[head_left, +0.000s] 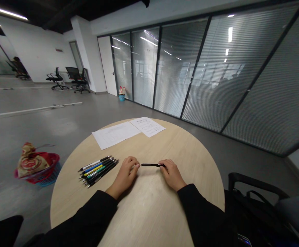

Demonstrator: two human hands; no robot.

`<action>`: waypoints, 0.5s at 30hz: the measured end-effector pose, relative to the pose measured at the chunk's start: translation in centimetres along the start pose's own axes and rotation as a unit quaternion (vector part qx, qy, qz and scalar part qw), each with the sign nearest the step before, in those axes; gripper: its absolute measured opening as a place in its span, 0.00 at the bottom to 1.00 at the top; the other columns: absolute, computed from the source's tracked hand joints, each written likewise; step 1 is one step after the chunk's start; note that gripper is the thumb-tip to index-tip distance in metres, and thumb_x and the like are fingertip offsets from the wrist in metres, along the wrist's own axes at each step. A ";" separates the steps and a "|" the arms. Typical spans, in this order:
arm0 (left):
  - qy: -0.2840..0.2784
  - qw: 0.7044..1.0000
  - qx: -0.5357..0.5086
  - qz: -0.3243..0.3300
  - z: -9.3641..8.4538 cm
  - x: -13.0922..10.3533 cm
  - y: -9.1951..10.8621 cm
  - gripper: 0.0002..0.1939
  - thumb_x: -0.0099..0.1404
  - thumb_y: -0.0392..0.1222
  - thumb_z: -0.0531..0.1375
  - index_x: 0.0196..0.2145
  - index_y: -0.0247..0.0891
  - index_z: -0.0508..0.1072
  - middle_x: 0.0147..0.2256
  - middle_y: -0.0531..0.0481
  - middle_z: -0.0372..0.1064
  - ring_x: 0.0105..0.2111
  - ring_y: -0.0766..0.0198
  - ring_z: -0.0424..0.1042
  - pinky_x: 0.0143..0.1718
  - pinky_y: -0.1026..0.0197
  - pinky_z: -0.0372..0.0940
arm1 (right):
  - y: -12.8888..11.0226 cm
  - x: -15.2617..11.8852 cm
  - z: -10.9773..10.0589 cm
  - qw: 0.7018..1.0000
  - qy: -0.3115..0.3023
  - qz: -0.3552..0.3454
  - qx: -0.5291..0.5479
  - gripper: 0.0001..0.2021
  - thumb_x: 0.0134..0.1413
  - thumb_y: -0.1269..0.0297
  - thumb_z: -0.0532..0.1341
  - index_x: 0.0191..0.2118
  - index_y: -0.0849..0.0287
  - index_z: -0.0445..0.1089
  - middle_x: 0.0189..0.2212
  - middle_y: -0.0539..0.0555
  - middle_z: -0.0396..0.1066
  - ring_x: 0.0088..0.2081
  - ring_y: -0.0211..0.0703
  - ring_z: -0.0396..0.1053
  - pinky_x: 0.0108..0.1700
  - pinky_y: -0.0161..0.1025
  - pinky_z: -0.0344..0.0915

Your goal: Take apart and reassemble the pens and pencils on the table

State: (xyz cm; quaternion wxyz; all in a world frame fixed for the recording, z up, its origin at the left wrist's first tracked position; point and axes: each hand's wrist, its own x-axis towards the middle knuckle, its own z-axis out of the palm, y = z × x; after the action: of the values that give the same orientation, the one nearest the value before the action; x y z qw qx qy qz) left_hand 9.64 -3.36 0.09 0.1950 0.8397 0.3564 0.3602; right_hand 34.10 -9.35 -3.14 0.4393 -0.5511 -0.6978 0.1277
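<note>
A slim black pen (150,165) lies crosswise between my two hands over the middle of the round wooden table (162,206). My left hand (126,174) has its fingertips closed on the pen's left end. At the right end, my right hand (172,173) has its fingers curled round the pen. Several pens (98,170) with black, white, blue, yellow and green barrels lie side by side, slanted, to the left of my left hand.
Two printed sheets, one wide (115,134) and one smaller (148,126), lie at the table's far edge. Left of the table, a red and blue basket (42,171) holds a paper bag (33,161). A black chair (257,192) stands at the right.
</note>
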 end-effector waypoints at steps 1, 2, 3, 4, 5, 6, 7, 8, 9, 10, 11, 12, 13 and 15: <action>0.000 1.000 -0.007 -0.006 0.0 0.0 0.0 0.14 0.72 0.46 0.50 0.32 0.40 0.70 0.38 0.45 0.69 0.41 0.55 0.67 0.47 0.52 0.64 | 0.0 0.0 0.0 1.000 -0.001 0.000 0.001 0.09 0.62 0.71 0.57 0.42 0.57 0.74 0.40 0.57 0.75 0.44 0.50 0.69 0.50 0.48 0.65; 0.001 1.000 -0.015 -0.013 0.0 0.0 0.1 0.14 0.72 0.47 0.50 0.32 0.40 0.69 0.38 0.45 0.69 0.41 0.55 0.67 0.47 0.52 0.64 | -0.1 0.0 0.0 1.000 -0.004 -0.001 0.001 0.09 0.62 0.71 0.57 0.42 0.57 0.74 0.40 0.57 0.75 0.44 0.50 0.69 0.50 0.48 0.65; 0.003 0.999 -0.024 -0.020 0.0 0.1 0.1 0.14 0.72 0.47 0.50 0.31 0.40 0.69 0.38 0.45 0.69 0.41 0.55 0.67 0.46 0.52 0.64 | -0.1 0.0 0.0 1.000 -0.006 -0.002 0.001 0.09 0.62 0.71 0.57 0.42 0.57 0.74 0.40 0.57 0.75 0.44 0.50 0.69 0.50 0.48 0.65; 0.006 0.999 -0.033 -0.026 0.1 0.1 0.1 0.15 0.72 0.47 0.50 0.31 0.40 0.68 0.37 0.45 0.69 0.40 0.55 0.67 0.46 0.52 0.64 | -0.1 0.0 0.0 1.000 -0.007 -0.002 0.001 0.09 0.62 0.71 0.57 0.42 0.57 0.74 0.40 0.57 0.75 0.44 0.50 0.69 0.49 0.48 0.65; 0.009 0.999 -0.042 -0.031 0.1 0.1 0.1 0.15 0.72 0.47 0.50 0.31 0.40 0.68 0.36 0.46 0.68 0.40 0.55 0.67 0.45 0.53 0.64 | -0.1 0.0 0.0 1.000 -0.007 -0.002 -0.001 0.09 0.62 0.71 0.57 0.42 0.57 0.74 0.39 0.57 0.75 0.44 0.50 0.69 0.49 0.48 0.65; 0.015 0.998 -0.049 -0.036 0.1 0.2 0.1 0.15 0.72 0.48 0.50 0.30 0.40 0.67 0.36 0.46 0.68 0.39 0.56 0.67 0.44 0.53 0.64 | -0.1 0.0 0.0 1.000 -0.005 0.000 -0.002 0.09 0.62 0.71 0.57 0.42 0.57 0.74 0.39 0.57 0.75 0.44 0.50 0.69 0.49 0.48 0.65; 0.020 0.997 -0.054 -0.041 0.2 0.2 0.0 0.15 0.71 0.48 0.50 0.30 0.40 0.67 0.35 0.46 0.68 0.39 0.56 0.67 0.44 0.53 0.64 | 0.0 0.0 0.0 1.000 -0.003 0.001 -0.004 0.09 0.62 0.70 0.57 0.42 0.57 0.74 0.39 0.57 0.75 0.44 0.50 0.69 0.50 0.48 0.65; 0.023 0.997 -0.059 -0.045 0.2 0.2 0.0 0.15 0.71 0.49 0.50 0.29 0.40 0.67 0.35 0.47 0.68 0.38 0.56 0.67 0.44 0.54 0.65 | 0.0 0.0 0.0 1.000 -0.002 0.000 -0.006 0.09 0.62 0.70 0.57 0.42 0.57 0.74 0.39 0.57 0.75 0.44 0.50 0.69 0.50 0.48 0.65; 0.024 0.997 -0.062 -0.047 0.2 0.2 -0.1 0.15 0.71 0.49 0.51 0.29 0.40 0.67 0.35 0.47 0.68 0.38 0.57 0.67 0.44 0.54 0.65 | 0.0 0.0 -0.1 1.000 -0.002 -0.002 -0.007 0.09 0.62 0.70 0.57 0.42 0.57 0.74 0.39 0.57 0.75 0.44 0.50 0.68 0.49 0.48 0.65; 0.023 0.997 -0.063 -0.048 0.2 0.2 -0.1 0.15 0.71 0.49 0.51 0.29 0.40 0.67 0.35 0.47 0.68 0.38 0.57 0.67 0.44 0.54 0.65 | 0.0 0.0 -0.1 1.000 -0.003 -0.006 -0.008 0.09 0.63 0.70 0.57 0.42 0.57 0.74 0.39 0.57 0.75 0.44 0.50 0.68 0.49 0.48 0.65; 0.021 0.997 -0.064 -0.046 0.2 0.2 -0.2 0.15 0.71 0.49 0.51 0.29 0.40 0.67 0.35 0.47 0.68 0.39 0.57 0.67 0.44 0.54 0.65 | 0.0 0.0 -0.1 1.000 -0.003 -0.009 -0.008 0.09 0.63 0.70 0.57 0.42 0.57 0.74 0.39 0.57 0.75 0.44 0.50 0.68 0.49 0.48 0.64; 0.017 0.997 -0.063 -0.043 0.2 0.3 -0.3 0.15 0.71 0.48 0.52 0.30 0.40 0.68 0.36 0.46 0.68 0.39 0.57 0.67 0.45 0.54 0.65 | -0.1 0.0 -0.1 1.000 -0.004 -0.013 -0.009 0.09 0.63 0.70 0.57 0.42 0.57 0.74 0.39 0.57 0.75 0.44 0.50 0.68 0.49 0.48 0.64; 0.014 0.997 -0.060 -0.040 0.2 0.3 -0.4 0.15 0.71 0.48 0.52 0.30 0.40 0.69 0.36 0.46 0.68 0.39 0.56 0.67 0.45 0.53 0.65 | -0.1 -0.1 -0.2 1.000 -0.005 -0.015 -0.009 0.09 0.63 0.70 0.57 0.42 0.57 0.74 0.39 0.57 0.75 0.44 0.50 0.68 0.49 0.48 0.64; 0.012 0.998 -0.050 -0.036 0.2 0.3 -0.5 0.15 0.71 0.48 0.52 0.30 0.40 0.70 0.37 0.46 0.68 0.40 0.56 0.68 0.44 0.54 0.65 | -0.3 -0.1 -0.3 1.000 -0.009 -0.018 -0.010 0.08 0.63 0.70 0.57 0.42 0.57 0.74 0.39 0.57 0.75 0.44 0.50 0.68 0.49 0.48 0.64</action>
State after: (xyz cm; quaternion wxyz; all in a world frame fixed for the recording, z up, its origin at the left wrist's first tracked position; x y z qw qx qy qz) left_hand 9.70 -2.79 -0.25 0.2455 0.8109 0.3704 0.3806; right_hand 34.13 -9.59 -2.86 0.4299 -0.5420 -0.7125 0.1175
